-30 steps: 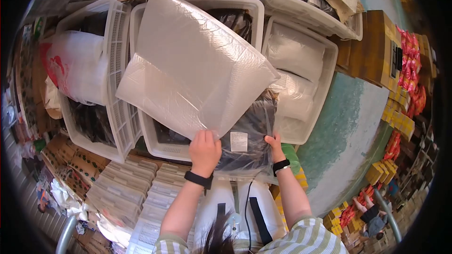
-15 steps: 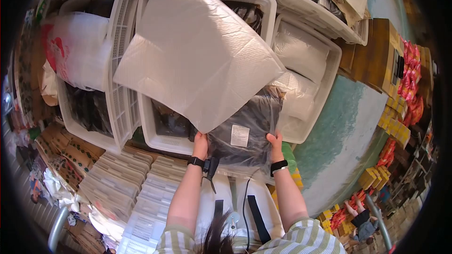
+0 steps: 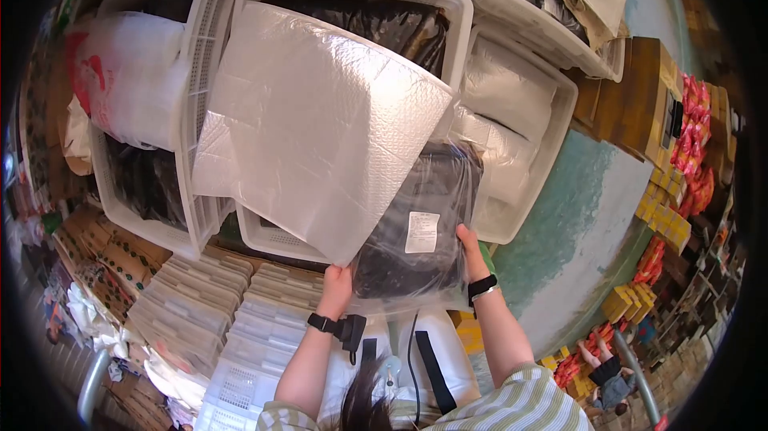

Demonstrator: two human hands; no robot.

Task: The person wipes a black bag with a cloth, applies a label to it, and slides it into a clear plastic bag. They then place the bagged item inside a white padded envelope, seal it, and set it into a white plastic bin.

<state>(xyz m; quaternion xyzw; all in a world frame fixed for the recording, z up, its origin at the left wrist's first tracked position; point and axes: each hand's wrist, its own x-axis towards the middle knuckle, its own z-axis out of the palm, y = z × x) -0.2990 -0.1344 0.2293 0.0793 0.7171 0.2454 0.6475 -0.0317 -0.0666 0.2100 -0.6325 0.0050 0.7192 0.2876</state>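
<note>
My left hand [image 3: 338,283] is closed on the lower corner of a large silver foil sheet [image 3: 304,119], beside the left edge of a clear plastic bag. Folded black stuff fills that packed bag [image 3: 392,263], and a white printed label [image 3: 422,233] shows on its front. At the bag's right edge, my right hand [image 3: 474,253] grips the plastic with the thumb on top. The sheet slants over a white crate [image 3: 460,11] and covers part of the bag's left side. Dark plastic-wrapped packs [image 3: 364,19] show at the crate's far end.
To the left stands another crate [image 3: 188,199] with a white and red plastic bag [image 3: 132,79] on it. A tub of silver packets [image 3: 508,83] is at the right. Stacked clear plastic lids [image 3: 256,343] lie near my left arm. A person [image 3: 612,379] is far off at lower right.
The foil sheet's far edge has come down toward me, uncovering dark packs at the crate's far end. My left hand has moved nearer my body with the sheet's corner; the right has shifted little.
</note>
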